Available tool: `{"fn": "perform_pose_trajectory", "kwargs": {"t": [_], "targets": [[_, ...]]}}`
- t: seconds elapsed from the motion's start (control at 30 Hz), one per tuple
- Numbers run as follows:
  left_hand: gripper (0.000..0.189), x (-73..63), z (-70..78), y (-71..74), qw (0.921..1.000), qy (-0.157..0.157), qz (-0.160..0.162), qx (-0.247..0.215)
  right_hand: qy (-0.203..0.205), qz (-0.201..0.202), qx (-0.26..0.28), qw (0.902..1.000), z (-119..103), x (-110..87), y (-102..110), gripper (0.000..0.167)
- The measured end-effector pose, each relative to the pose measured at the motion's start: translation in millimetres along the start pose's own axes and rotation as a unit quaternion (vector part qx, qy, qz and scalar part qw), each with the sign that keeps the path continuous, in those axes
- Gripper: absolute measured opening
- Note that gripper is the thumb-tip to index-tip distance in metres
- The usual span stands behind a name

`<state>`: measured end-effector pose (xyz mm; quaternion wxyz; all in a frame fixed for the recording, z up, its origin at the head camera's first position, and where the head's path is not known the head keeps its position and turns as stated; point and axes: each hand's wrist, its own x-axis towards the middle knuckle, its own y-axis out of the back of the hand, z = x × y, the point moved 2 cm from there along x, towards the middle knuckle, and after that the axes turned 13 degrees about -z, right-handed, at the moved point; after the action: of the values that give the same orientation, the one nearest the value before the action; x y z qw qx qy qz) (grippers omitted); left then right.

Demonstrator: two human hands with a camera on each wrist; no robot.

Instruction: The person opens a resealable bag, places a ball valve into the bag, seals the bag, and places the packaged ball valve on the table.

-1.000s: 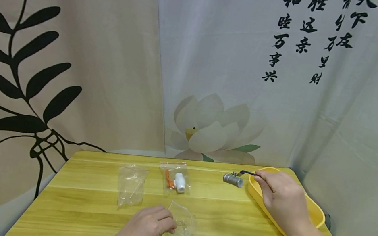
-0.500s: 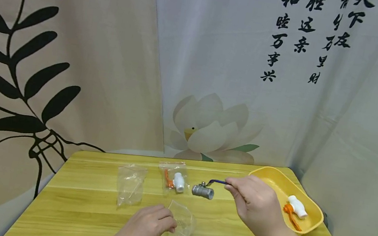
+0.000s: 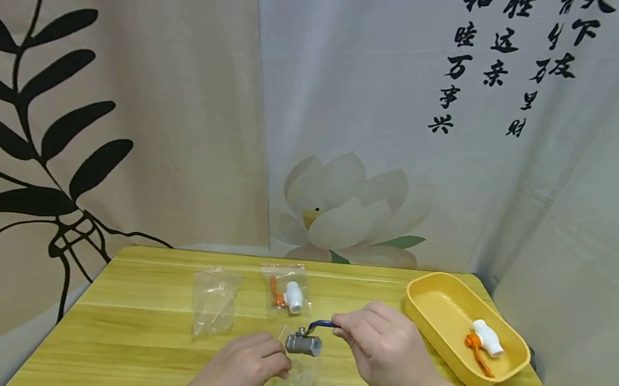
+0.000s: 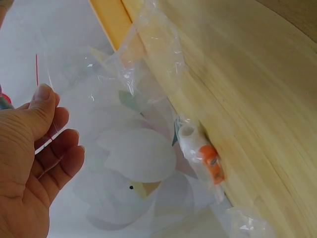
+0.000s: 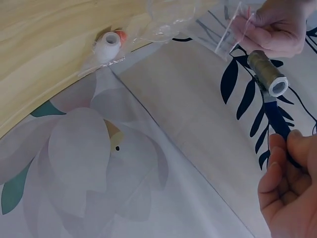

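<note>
My right hand (image 3: 390, 352) pinches the blue lever of a metal ball valve (image 3: 303, 344), whose grey body hangs off the lever's far end. In the right wrist view the valve (image 5: 268, 73) shows an open round end toward the camera. Between thumb and fingers, my left hand (image 3: 250, 367) pinches the edge of a clear zip bag (image 3: 297, 385). The left wrist view has this bag (image 4: 99, 74) spread out from the left hand (image 4: 39, 134), with a red line along its mouth. The valve is over the bag's upper edge; whether they touch I cannot tell.
A yellow tray (image 3: 428, 284) on the right holds a white plastic valve (image 3: 487, 338) with an orange handle (image 3: 479, 355). Toward the back lies a bagged white and orange valve (image 3: 294, 298). Left of it lies another clear bag (image 3: 214, 302). All rest on the wooden table (image 3: 133, 327).
From over the tray, my right hand has carried the ball valve left and down to the zip bag. The tray's contents have come into sight. My left hand has hardly moved.
</note>
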<state>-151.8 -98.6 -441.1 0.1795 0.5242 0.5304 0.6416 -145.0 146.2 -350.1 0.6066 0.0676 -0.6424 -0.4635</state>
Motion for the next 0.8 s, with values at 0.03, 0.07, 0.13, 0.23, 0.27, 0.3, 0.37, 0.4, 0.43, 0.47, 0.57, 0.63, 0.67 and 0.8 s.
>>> {"fn": "perform_pose_trajectory", "kwargs": {"t": [0.03,0.07,0.13,0.23,0.27,0.3,0.37,0.4,0.43,0.47,0.57,0.63,0.67,0.8], "targets": [[0.015,0.0,0.0,0.0,1.0,0.001,-0.001,0.002,0.001,-0.001,-0.002,1.0,0.1,-0.4,-0.6,0.033],[0.015,0.1,0.0,0.0,1.0,0.001,-0.003,0.002,0.002,-0.001,-0.003,1.0,0.2,-0.8,-1.1,0.033],[0.015,0.1,-0.2,0.0,1.0,0.002,-0.006,0.006,0.001,-0.006,-0.01,0.9999,0.2,-1.3,-1.8,0.034],[0.015,0.4,-0.7,-0.3,0.9999,0.004,-0.01,0.01,0.009,-0.01,-0.026,0.9996,0.3,-2.0,-3.3,0.036],[0.015,0.7,-1.0,-0.4,0.9999,0.003,-0.01,0.01,0.012,-0.013,-0.033,0.9993,0.2,-2.1,-3.9,0.036],[0.015,1.1,-1.3,-0.4,0.9999,0.003,-0.011,0.012,0.016,-0.017,-0.039,0.999,0.0,-2.1,-4.5,0.036],[0.016,2.5,-1.9,-0.4,0.9999,0.001,-0.009,0.013,0.029,-0.019,-0.052,0.998,0.0,-2.3,-6.4,0.031],[0.016,3.5,-2.1,-0.3,0.9999,0.001,-0.008,0.015,0.036,-0.021,-0.057,0.9975,0.1,-2.4,-7.6,0.027],[0.016,4.6,-2.2,-0.3,0.9998,0.0,-0.007,0.018,0.043,-0.023,-0.06,0.997,0.0,-2.4,-8.7,0.022],[0.015,5.8,-2.3,-0.4,0.9998,0.0,-0.006,0.02,0.048,-0.027,-0.063,0.9965,-0.3,-2.4,-9.9,0.017],[0.014,9.7,-2.0,-0.7,0.9997,-0.002,-0.005,0.024,0.058,-0.039,-0.066,0.9953,-1.2,-3.2,-13.9,0.009],[0.013,12.3,-1.4,-0.9,0.9997,-0.003,-0.005,0.024,0.056,-0.051,-0.066,0.9949,-2.1,-3.9,-16.1,0.009],[0.013,13.3,-1.0,-1.0,0.9998,-0.004,-0.005,0.021,0.053,-0.058,-0.065,0.9948,-2.6,-4.2,-17.1,0.008],[0.014,17.0,0.9,-1.4,0.9999,-0.007,-0.002,0.014,0.048,-0.076,-0.057,0.9943,-3.5,-4.8,-20.9,0.003]]}}
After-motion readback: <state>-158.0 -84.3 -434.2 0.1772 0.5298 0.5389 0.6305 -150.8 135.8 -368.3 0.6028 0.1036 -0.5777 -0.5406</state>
